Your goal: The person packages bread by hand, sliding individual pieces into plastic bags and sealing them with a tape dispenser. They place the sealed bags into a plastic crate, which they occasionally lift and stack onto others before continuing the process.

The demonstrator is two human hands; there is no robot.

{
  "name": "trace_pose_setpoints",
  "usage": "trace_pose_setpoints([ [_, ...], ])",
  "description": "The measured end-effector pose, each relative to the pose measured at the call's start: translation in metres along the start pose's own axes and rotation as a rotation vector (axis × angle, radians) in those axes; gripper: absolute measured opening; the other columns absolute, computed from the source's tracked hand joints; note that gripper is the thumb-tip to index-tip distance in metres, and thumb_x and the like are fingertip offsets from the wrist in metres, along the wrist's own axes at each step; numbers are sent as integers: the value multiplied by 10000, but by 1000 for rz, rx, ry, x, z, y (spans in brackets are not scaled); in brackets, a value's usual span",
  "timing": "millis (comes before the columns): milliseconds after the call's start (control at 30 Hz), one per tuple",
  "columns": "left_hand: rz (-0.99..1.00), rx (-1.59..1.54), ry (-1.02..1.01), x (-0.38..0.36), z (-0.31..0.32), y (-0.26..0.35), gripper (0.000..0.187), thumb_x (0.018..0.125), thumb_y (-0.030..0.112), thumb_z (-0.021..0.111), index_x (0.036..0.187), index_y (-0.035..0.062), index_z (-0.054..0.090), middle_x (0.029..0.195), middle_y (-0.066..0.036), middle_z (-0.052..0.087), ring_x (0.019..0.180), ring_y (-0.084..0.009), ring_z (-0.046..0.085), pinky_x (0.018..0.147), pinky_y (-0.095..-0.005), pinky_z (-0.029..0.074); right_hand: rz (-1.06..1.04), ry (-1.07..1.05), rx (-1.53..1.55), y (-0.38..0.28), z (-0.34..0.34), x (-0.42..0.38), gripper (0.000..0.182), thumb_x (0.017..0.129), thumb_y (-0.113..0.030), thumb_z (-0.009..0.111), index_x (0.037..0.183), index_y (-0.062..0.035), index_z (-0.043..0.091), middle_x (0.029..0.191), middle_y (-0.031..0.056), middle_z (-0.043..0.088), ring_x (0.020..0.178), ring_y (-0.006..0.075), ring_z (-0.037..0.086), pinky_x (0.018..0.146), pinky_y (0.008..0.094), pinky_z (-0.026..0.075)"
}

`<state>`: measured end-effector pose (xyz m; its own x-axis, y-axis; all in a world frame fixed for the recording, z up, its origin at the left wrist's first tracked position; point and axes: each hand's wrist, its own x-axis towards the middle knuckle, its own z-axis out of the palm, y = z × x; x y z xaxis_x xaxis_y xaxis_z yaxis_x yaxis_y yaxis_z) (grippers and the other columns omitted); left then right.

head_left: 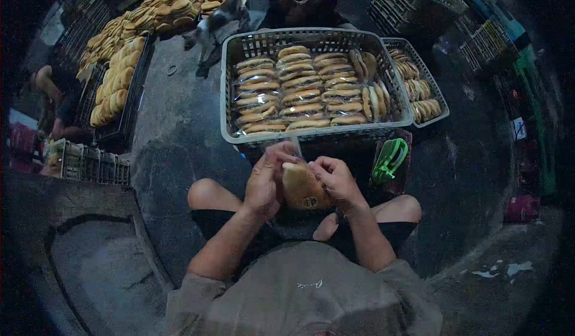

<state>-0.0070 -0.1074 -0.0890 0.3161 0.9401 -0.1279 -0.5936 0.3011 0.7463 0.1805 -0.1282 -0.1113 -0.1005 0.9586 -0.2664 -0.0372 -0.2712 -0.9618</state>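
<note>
A golden-brown flat bread (pixel 304 186) in a clear plastic bag is held upright above my lap, a small round printed mark showing near its lower end. My left hand (pixel 265 180) grips the bag along its left side, fingers near the top. On the other side, my right hand (pixel 336 181) pinches the bag's upper right edge between thumb and fingers. Just beyond my hands stands a large plastic crate (pixel 317 133), with rows of bagged breads (pixel 299 90) inside, mostly stacked flat, some on edge at the right.
A smaller crate (pixel 442 99) of bagged breads adjoins on the right. Green plastic straps (pixel 390 159) lie near my right knee. Unbagged breads (pixel 173 9) are heaped at the far left, beside a cat (pixel 218 24). Other people (pixel 51 96) sit at the left and far side. Crates are stacked (pixel 407 6) behind.
</note>
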Motion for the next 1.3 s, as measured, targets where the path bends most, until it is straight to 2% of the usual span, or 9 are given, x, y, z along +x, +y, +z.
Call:
trace_pose_setpoints([
  [133, -361, -123, 28, -3, 8, 18, 436, 1033, 403, 363, 1068, 18, 564, 1151, -140, 613, 1068, -212, 607, 916, -362, 497, 108, -202, 78, -1, -2, -5, 238, 976, -251, 587, 861, -49, 641, 750, -54, 580, 651, 17, 483, 557, 218, 408],
  [233, -140, -57, -124, -7, -1, 0, 459, 1027, 416, 363, 1194, 27, 539, 1186, -128, 605, 1117, -215, 588, 955, -358, 481, 27, -169, 181, 24, 3, 0, 227, 974, -232, 582, 905, -27, 653, 760, -25, 613, 685, 46, 536, 596, 243, 450],
  [333, 189, 220, 6, -5, -11, -19, 458, 1035, 400, 353, 1251, 34, 522, 1221, -142, 592, 1094, -231, 603, 931, -350, 488, -243, 166, -243, 38, 27, -6, 229, 959, -227, 592, 978, -7, 653, 758, 29, 647, 703, 130, 609, 664, 284, 497],
  [433, 377, 589, 211, -3, -18, -33, 445, 1037, 390, 366, 1247, 26, 512, 1150, -165, 625, 1019, -236, 641, 878, -341, 504, -224, 169, -375, 30, 22, -15, 262, 932, -234, 617, 1082, -20, 635, 944, 115, 643, 905, 237, 640, 808, 327, 501],
  [533, 424, 763, 119, -13, -16, -35, 501, 1025, 405, 392, 1369, 40, 386, 863, -115, 687, 844, -225, 685, 814, -330, 522, -324, 157, -318, -3, 19, -28, 334, 890, -214, 666, 1181, -55, 621, 1106, 127, 581, 1041, 253, 594, 885, 343, 479],
  [600, 474, 998, 85, -16, -8, -26, 366, 1012, 353, 467, 1131, 10, 516, 820, -125, 691, 746, -255, 706, 665, -321, 549, -508, 3, -450, -19, 19, -31, 390, 837, -160, 724, 1204, -71, 627, 1086, 114, 582, 1012, 249, 599, 883, 346, 485],
  [833, 566, 1043, -18, -18, -11, -28, 283, 973, 294, 560, 992, 19, 493, 807, -138, 683, 722, -279, 718, 578, -364, 550, -441, 37, -238, 7, 24, -34, 261, 806, -55, 740, 1064, -71, 697, 1071, 88, 598, 979, 202, 605, 845, 319, 494],
  [1033, 490, 891, -102, -10, -15, -24, 335, 982, 342, 542, 920, 14, 528, 805, -80, 610, 726, -178, 635, 602, -320, 502, -414, 91, -238, 3, 25, -38, 147, 814, -1, 714, 956, -41, 706, 889, 55, 631, 857, 162, 610, 758, 290, 497],
  [1300, -265, 423, -393, -17, -33, -25, 369, 1022, 401, 448, 963, 46, 528, 879, -11, 510, 780, -86, 485, 693, -248, 429, -583, -135, -340, -6, 10, -44, 226, 734, 29, 733, 930, -83, 732, 864, 45, 639, 912, 209, 614, 839, 331, 484],
])
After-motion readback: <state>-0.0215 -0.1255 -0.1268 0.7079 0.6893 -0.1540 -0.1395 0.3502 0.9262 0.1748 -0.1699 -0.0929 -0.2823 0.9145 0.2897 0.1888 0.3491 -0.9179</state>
